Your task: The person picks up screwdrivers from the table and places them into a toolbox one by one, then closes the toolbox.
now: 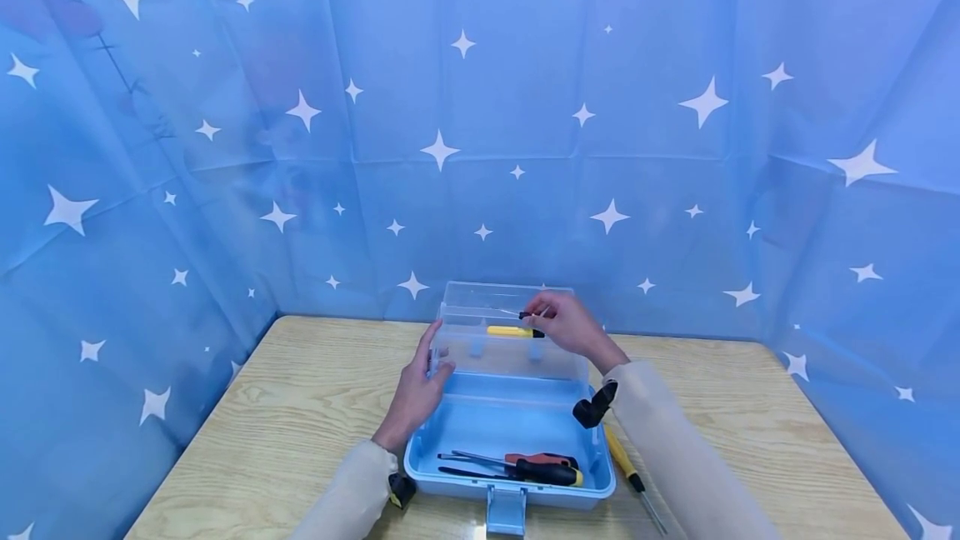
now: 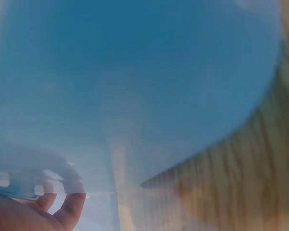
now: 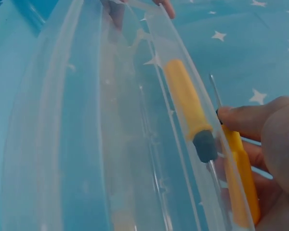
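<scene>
A blue toolbox (image 1: pixel 495 415) stands open with its clear plastic lid (image 1: pixel 510 361) raised at the back. My left hand (image 1: pixel 420 382) grips the lid's left edge, thumb on the near side. Above the lid's right part, my right hand (image 1: pixel 562 322) pinches a small screwdriver (image 3: pixel 243 178) with a yellow handle and thin metal shaft. The thumb presses near its dark collar, and the shaft points away from the palm. Behind the clear plastic lies another yellow-handled screwdriver (image 3: pixel 185 96) with a dark collar, close beside the right hand.
Inside the toolbox lie a black-handled screwdriver (image 1: pixel 551 472) and a red-and-black handle (image 1: pixel 536 458). A yellow screwdriver (image 1: pixel 621 450) rests on the wooden table (image 1: pixel 322 415) under the right forearm. The front latch (image 1: pixel 506 511) hangs down. A starry blue curtain (image 1: pixel 510 207) rises behind the table.
</scene>
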The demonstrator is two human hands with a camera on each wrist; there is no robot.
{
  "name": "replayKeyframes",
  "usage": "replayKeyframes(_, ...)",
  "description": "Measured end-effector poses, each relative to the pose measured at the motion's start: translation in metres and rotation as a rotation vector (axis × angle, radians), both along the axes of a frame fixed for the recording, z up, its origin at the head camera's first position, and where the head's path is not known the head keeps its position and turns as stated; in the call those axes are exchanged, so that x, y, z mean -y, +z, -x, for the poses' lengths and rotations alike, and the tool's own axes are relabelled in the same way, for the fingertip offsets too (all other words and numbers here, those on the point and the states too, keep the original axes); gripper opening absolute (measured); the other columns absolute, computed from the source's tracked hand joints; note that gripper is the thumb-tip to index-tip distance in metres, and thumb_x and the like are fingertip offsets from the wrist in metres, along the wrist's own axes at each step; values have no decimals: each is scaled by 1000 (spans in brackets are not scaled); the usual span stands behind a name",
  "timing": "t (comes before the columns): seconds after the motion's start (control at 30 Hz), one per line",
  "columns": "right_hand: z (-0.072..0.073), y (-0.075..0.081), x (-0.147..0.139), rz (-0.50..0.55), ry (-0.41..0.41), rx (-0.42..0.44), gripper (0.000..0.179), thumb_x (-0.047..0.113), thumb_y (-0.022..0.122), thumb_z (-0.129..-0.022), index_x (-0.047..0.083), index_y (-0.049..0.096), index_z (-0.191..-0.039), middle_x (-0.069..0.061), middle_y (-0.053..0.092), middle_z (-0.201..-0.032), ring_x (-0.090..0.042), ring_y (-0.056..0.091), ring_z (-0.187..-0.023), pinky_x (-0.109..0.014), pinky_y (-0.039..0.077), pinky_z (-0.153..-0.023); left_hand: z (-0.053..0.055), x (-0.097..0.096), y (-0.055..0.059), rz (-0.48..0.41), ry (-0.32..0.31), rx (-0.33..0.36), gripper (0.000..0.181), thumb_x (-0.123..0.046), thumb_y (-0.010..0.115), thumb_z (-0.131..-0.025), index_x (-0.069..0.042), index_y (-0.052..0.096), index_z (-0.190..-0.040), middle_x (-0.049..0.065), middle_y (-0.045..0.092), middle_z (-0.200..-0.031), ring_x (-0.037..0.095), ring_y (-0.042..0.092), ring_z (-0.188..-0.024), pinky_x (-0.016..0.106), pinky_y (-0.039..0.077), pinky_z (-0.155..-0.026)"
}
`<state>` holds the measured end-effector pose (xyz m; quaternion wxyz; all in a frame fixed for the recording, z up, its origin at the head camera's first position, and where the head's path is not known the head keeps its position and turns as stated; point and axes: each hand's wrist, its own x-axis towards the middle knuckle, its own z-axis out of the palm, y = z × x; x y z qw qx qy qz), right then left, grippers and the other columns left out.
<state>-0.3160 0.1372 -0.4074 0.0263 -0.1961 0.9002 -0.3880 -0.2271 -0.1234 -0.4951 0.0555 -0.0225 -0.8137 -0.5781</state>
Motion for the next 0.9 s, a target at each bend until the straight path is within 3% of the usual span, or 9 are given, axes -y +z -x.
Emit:
replayKeyframes(0.4,-2,-2,5,-38,-6,-4,7,18,68,-94,18,71,-101,-1,67,-100,-19,60,-85,-32,54,-72,-1,1,2,7,-8,-3,64,-30,51,-103,-52,17,-153,10,44,-152,37,46,-136,68,39,-103)
replayKeyframes(0.9,-7,-3,6,-37,25,-4,6,17,67,-95,17,69,-101,-1,67,-99,-19,60,-87,-33,55,-74,-1,1,3,1,-10,0,65,-26,51,-103,-55,17,-151,7,42,-154,37,45,-137,68,39,-103)
